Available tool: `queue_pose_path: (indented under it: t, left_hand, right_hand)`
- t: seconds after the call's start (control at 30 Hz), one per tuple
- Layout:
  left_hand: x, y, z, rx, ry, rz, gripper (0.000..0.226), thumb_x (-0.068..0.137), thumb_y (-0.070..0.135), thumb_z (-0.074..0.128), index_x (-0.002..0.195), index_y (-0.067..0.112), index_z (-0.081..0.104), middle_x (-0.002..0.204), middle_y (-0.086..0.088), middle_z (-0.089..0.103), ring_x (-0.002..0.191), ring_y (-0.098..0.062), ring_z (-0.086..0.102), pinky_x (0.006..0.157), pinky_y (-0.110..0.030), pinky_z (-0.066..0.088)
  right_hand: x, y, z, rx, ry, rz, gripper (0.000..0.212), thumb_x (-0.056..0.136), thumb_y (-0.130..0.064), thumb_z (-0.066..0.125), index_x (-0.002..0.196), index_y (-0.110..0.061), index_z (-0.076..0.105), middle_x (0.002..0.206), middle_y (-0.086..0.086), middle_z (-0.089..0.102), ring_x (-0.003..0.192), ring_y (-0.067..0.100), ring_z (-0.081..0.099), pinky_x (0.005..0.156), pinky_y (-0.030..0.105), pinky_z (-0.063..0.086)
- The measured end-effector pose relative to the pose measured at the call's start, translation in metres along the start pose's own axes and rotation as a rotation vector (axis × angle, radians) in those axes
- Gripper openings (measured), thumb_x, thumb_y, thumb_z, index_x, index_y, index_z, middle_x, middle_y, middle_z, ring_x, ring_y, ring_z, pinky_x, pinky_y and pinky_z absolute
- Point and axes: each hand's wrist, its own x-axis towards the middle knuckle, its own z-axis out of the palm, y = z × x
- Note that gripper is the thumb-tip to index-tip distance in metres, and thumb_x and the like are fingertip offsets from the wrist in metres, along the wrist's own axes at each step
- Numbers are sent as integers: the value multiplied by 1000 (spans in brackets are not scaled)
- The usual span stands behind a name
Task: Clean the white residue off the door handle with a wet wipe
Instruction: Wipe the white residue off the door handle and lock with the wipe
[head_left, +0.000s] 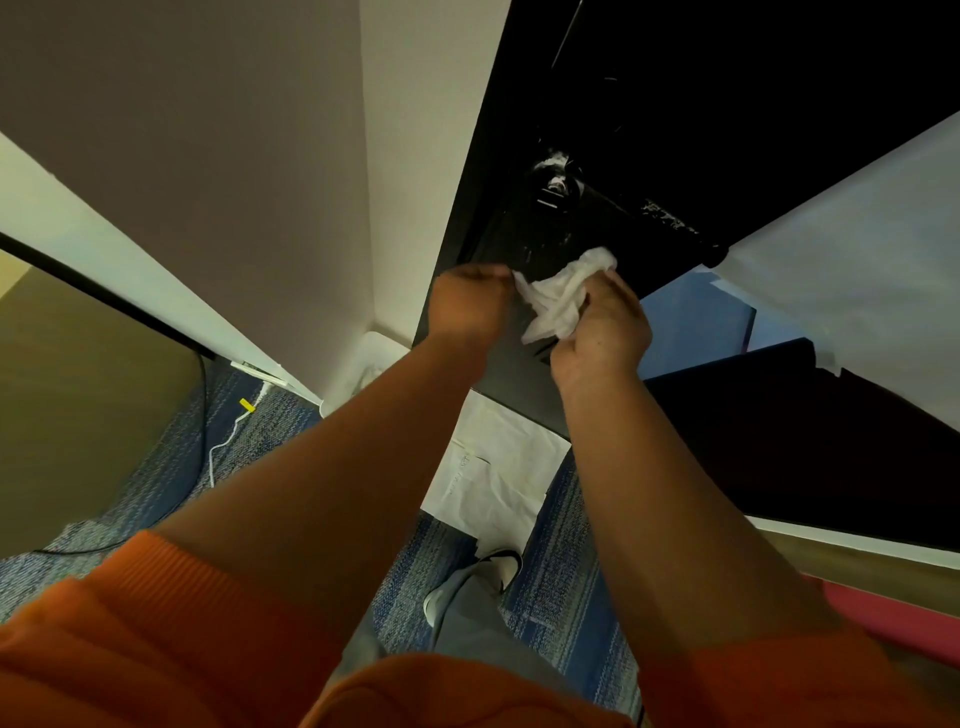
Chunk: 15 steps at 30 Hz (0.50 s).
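Fingers (613, 291) of right hand (602, 332) curled round crumpled wet wipe (558, 296), left hand (470, 301) pinching its corner, just short of black door handle (623, 213), white residue (667, 215) unwiped there; step judged: readying wipe; next: press wipe along handle.

Glossy black lever door handle (613, 205): round base at the left end, lever running right and downward in frame. White residue (667, 214) is flecked in patches along the lever and smeared around the base. Crumpled white wet wipe (558, 296), bunched and creased, sits just below the lever's middle, its upper end against the handle or just short of it, cannot tell which; left hand (467, 304) pinches its left corner and right hand (602, 327) grips its right side.
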Motion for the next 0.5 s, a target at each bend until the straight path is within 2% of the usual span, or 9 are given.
queue_pose_path:
  t: [0.07, 0.13, 0.2, 0.3, 0.33, 0.43, 0.5]
  left_hand:
    - [1, 13, -1, -111, 3, 3, 14, 97, 10, 60, 94, 16, 72, 83, 0, 68, 78, -16, 65, 79, -30, 57]
    - [3, 27, 1, -171, -25, 22, 19, 98, 21, 64, 81, 13, 70, 81, -5, 71, 83, -25, 70, 89, -40, 58]
    - [6, 41, 5, -163, -61, 74, 29, 98, 29, 67, 80, 7, 72, 82, -13, 74, 85, -30, 73, 87, -39, 59]
    - [7, 54, 9, -19, -68, 188, 37, 101, 27, 64, 101, -9, 72, 82, -21, 72, 68, -16, 69, 68, -24, 57]
    - [7, 55, 9, -12, -54, 200, 37, 100, 25, 64, 103, -11, 71, 84, -25, 71, 68, -19, 68, 65, -24, 55]
    - [7, 55, 6, -62, -53, 196, 32, 98, 21, 67, 97, -10, 73, 99, -32, 72, 82, -39, 71, 73, -37, 61]
    - [6, 54, 5, -58, -57, 186, 30, 98, 23, 68, 88, -4, 74, 99, -29, 73, 88, -38, 73, 78, -39, 61]
  right_hand:
    - [4, -7, 4, -7, -6, -187, 21, 96, -5, 60, 112, -5, 73, 88, -2, 76, 93, 14, 70, 76, 27, 55]
    - [0, -16, 16, -154, -15, -429, 21, 92, 3, 64, 100, -12, 76, 90, -4, 74, 86, -1, 71, 75, 13, 52]
    - [-3, -17, 32, -293, -78, -572, 21, 94, 2, 63, 105, -10, 76, 97, -3, 74, 87, -5, 69, 77, 10, 51]
    - [-1, -14, 44, -517, -126, -770, 19, 96, -8, 64, 111, -6, 76, 107, 4, 76, 95, 1, 66, 81, 6, 49]
    - [0, -13, 47, -562, -126, -801, 19, 97, -10, 63, 111, -6, 76, 108, 6, 76, 94, 1, 65, 80, 4, 49]
    - [1, -9, 45, -690, -98, -928, 21, 98, -10, 60, 110, -3, 76, 107, 11, 76, 99, 8, 67, 84, 6, 51]
    - [4, -5, 38, -735, -78, -984, 22, 97, -10, 62, 112, -2, 75, 109, 12, 76, 103, 12, 68, 86, 2, 47]
